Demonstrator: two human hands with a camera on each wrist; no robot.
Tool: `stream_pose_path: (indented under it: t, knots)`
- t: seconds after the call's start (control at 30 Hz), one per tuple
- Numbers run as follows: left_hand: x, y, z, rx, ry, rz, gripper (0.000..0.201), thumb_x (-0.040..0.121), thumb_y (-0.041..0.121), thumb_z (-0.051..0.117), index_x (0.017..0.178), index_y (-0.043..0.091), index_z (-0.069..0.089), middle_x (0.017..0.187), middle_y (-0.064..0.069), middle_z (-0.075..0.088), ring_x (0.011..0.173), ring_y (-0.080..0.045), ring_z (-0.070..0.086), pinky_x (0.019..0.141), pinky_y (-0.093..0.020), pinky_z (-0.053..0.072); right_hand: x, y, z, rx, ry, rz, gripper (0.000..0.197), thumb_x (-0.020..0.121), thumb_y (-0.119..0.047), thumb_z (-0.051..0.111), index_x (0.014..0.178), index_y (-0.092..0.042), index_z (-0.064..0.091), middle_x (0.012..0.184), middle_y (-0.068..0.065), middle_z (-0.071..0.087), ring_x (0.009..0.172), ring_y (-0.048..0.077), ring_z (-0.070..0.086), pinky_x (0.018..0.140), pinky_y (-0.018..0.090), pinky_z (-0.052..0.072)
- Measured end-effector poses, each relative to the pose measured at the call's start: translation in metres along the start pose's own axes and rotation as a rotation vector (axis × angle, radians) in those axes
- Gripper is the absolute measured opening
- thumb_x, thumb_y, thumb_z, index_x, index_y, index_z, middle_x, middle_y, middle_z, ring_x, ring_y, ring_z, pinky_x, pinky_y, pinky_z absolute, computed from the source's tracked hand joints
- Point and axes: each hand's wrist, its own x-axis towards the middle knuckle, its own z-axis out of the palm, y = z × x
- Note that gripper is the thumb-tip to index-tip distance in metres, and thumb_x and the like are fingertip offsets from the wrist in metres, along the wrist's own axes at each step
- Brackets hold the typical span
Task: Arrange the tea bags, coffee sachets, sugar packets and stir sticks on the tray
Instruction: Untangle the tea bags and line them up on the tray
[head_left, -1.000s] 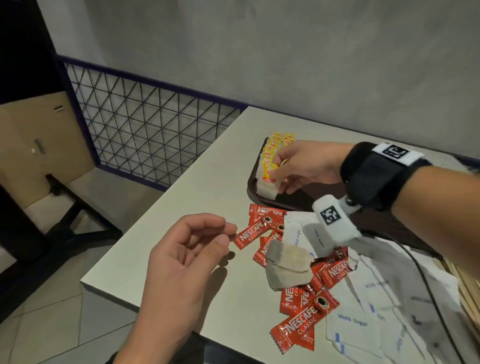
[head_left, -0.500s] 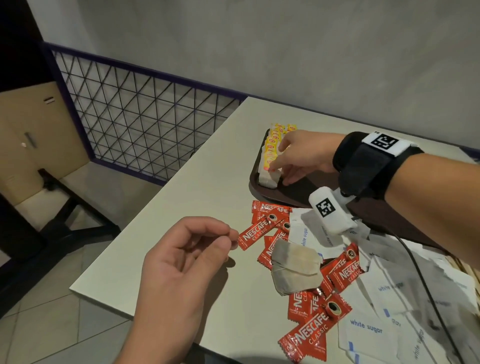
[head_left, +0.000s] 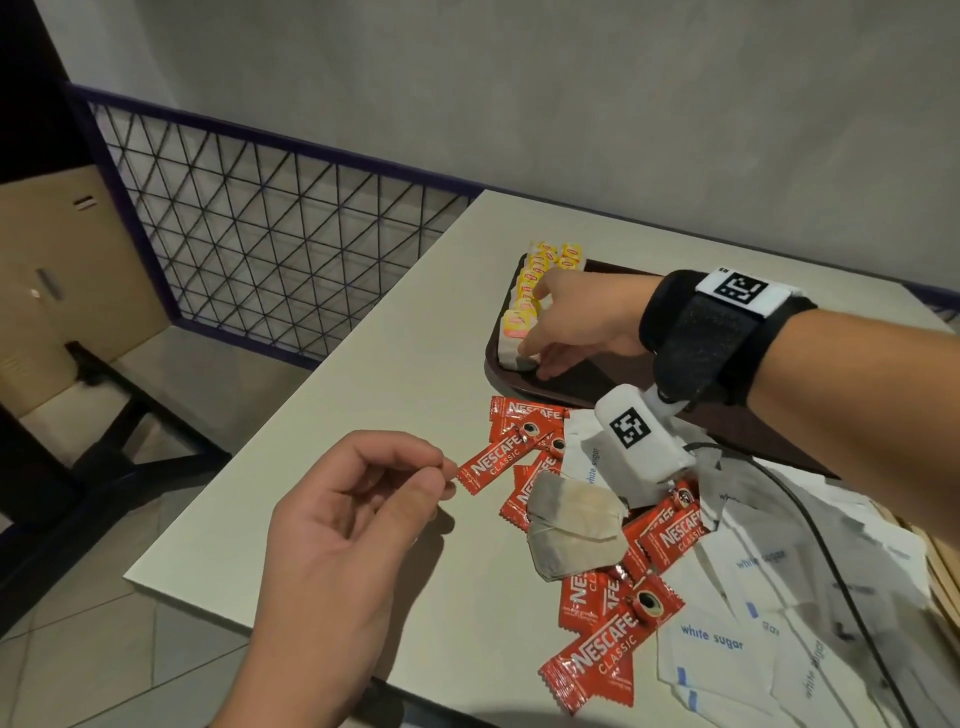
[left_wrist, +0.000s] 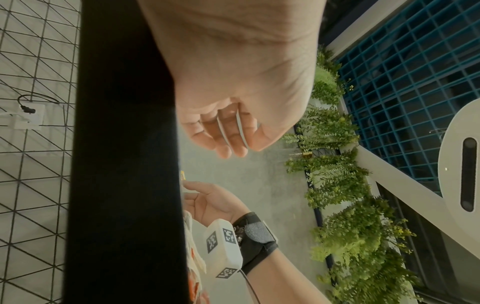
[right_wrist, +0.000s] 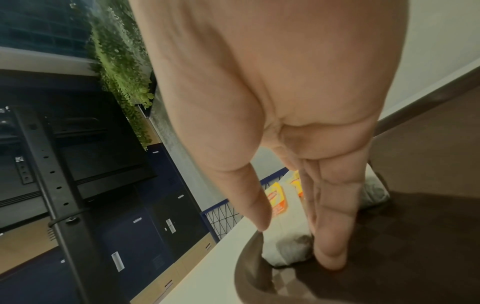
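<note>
A dark brown tray (head_left: 597, 384) sits at the back right of the table. Along its left edge runs a row of tea bags with yellow tags (head_left: 524, 296). My right hand (head_left: 537, 361) lies over that row with straight fingers. Its thumb and fingertips flank the nearest tea bag (right_wrist: 285, 246) down on the tray floor (right_wrist: 389, 257). My left hand (head_left: 441, 478) hovers over the front of the table, loosely curled and holding nothing, its fingertips just short of a red coffee sachet (head_left: 493, 465). Two loose tea bags (head_left: 571, 525) lie on the sachet pile.
White sugar packets (head_left: 711, 644) are spread at the front right, with a black cable (head_left: 821, 545) running over them. Wooden stir sticks (head_left: 943, 577) show at the right edge. The table's left edge (head_left: 311, 374) drops beside a mesh railing (head_left: 260, 249).
My right hand has lowered its fingers round the nearest tea bag at the end of the row. My left hand keeps its place and pose.
</note>
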Motion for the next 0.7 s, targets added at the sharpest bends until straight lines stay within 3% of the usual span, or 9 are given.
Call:
stream_pose_path:
  t: [0.13, 0.23, 0.3, 0.4, 0.53, 0.7]
  knots:
    - [-0.002, 0.002, 0.003, 0.130, -0.047, 0.018, 0.010, 0.071, 0.025, 0.076, 0.079, 0.029, 0.075, 0.085, -0.005, 0.075, 0.080, -0.019, 0.071, 0.066, -0.020, 0.056, -0.012, 0.003, -0.009, -0.127, 0.074, -0.081, 0.061, 0.093, -0.018, 0.073, 0.144, -0.017, 0.038, 0.101, 0.014, 0.071, 0.082, 0.025, 0.075, 0.071, 0.035, 0.064]
    - [-0.007, 0.001, 0.007, 0.347, -0.165, 0.059, 0.012, 0.077, 0.025, 0.074, 0.087, 0.031, 0.072, 0.091, 0.006, 0.074, 0.086, -0.017, 0.071, 0.080, -0.027, 0.055, -0.046, 0.009, -0.015, -0.405, 0.074, -0.322, 0.039, 0.085, -0.032, 0.079, 0.118, -0.026, 0.060, 0.088, 0.003, 0.074, 0.066, 0.012, 0.069, 0.061, 0.031, 0.056]
    - [-0.011, -0.002, 0.011, 0.588, -0.259, 0.164, 0.014, 0.078, 0.030, 0.075, 0.091, 0.034, 0.072, 0.095, 0.016, 0.070, 0.094, -0.009, 0.067, 0.082, -0.016, 0.048, -0.079, 0.013, -0.014, -0.559, -0.114, -0.418, 0.032, 0.080, -0.035, 0.084, 0.105, -0.034, 0.065, 0.090, -0.006, 0.072, 0.073, 0.011, 0.068, 0.067, 0.034, 0.056]
    - [-0.014, -0.007, 0.017, 0.941, -0.452, 0.302, 0.032, 0.083, 0.047, 0.069, 0.112, 0.035, 0.068, 0.113, 0.025, 0.060, 0.112, -0.005, 0.055, 0.091, -0.020, 0.043, -0.122, 0.027, -0.004, -0.854, -0.285, -0.444, 0.047, 0.074, -0.039, 0.087, 0.112, -0.039, 0.060, 0.104, -0.016, 0.059, 0.091, 0.007, 0.061, 0.076, 0.030, 0.056]
    - [-0.016, -0.010, 0.023, 1.183, -0.562, 0.306, 0.054, 0.085, 0.065, 0.056, 0.134, 0.042, 0.056, 0.136, 0.027, 0.048, 0.127, -0.002, 0.040, 0.103, -0.031, 0.041, -0.140, 0.060, 0.015, -0.937, -0.229, -0.488, 0.052, 0.077, -0.042, 0.083, 0.119, -0.041, 0.054, 0.110, -0.015, 0.051, 0.101, 0.008, 0.053, 0.084, 0.032, 0.053]
    - [-0.018, -0.011, 0.027, 1.237, -0.547, 0.277, 0.053, 0.086, 0.067, 0.051, 0.132, 0.042, 0.058, 0.132, 0.027, 0.051, 0.124, 0.001, 0.038, 0.098, -0.025, 0.033, -0.138, 0.084, 0.028, -0.834, -0.034, -0.637, 0.018, 0.089, -0.034, 0.066, 0.106, -0.034, 0.061, 0.099, -0.014, 0.054, 0.092, 0.005, 0.052, 0.082, 0.026, 0.048]
